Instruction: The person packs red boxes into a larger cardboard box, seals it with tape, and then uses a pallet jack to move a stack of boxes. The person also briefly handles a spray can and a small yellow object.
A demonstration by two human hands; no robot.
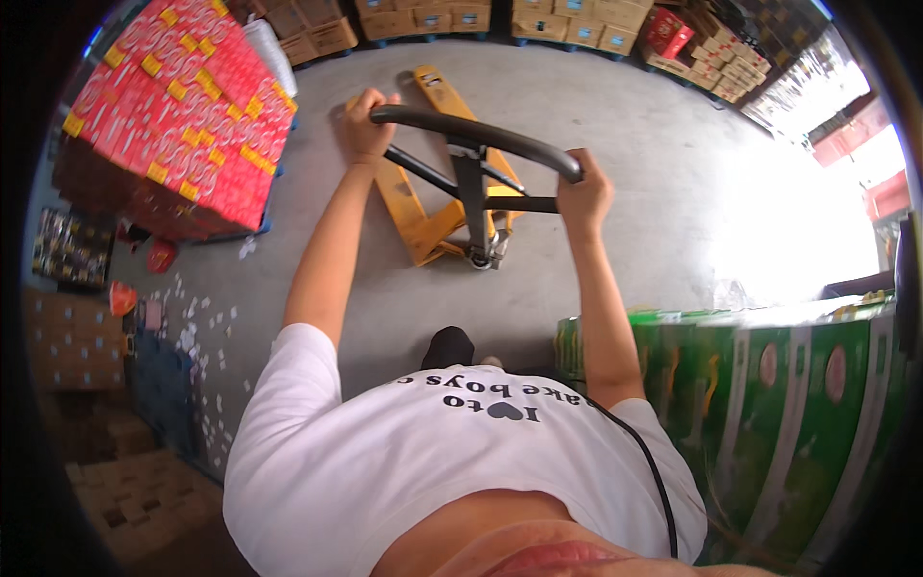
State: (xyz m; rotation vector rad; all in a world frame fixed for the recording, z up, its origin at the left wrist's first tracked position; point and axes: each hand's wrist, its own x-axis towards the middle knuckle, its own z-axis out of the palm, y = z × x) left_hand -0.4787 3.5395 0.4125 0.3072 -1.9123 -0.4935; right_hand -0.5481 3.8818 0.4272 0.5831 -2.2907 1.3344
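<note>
Both my hands grip the black loop handle (476, 133) of a yellow pallet truck. My left hand (371, 130) is wrapped around the handle's left end, while my right hand (587, 193) holds its right end. The handle slants across the view, its left end farther from me. Below it, the steering shaft (473, 205) runs down to the truck's base and wheel (482, 258). Two yellow forks (441, 90) point away from me over the grey concrete floor, and no load sits on them.
Red cartons (187, 108) are stacked on a pallet at the left. Green cartons (750, 389) stand close by my right side. More cardboard boxes (425, 21) on blue pallets line the far side. Paper scraps (191, 335) litter the floor at left, near a dark blue pallet (160, 382). Bright light floods in at right.
</note>
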